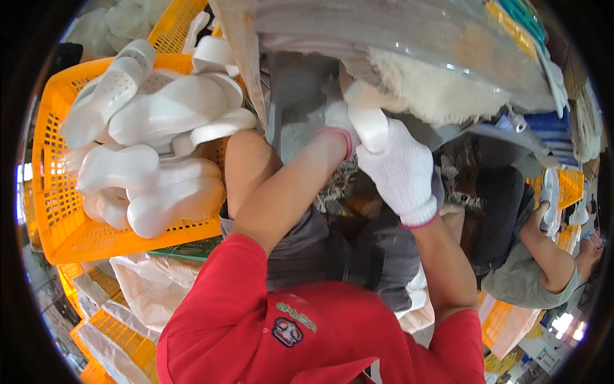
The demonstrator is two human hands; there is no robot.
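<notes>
A white foam shoe [371,130] is held up in front of me, at the near left edge of a fluffy cream buffing wheel [441,89]. My right hand [400,168], in a white knitted glove, is closed around its near end. On the shoe's left side is my left hand [339,120], gloved too and closed on it, with its fingers partly hidden. The shoe's far end is blurred and seems to touch the wheel's fibres; I cannot tell exactly where.
An orange crate [70,246] heaped with white foam clogs [169,109] stands at my left. A greyish plastic-covered hood [396,32] overhangs the wheel. Another person [537,269] sits at the right. More orange crates [121,333] are at the lower left.
</notes>
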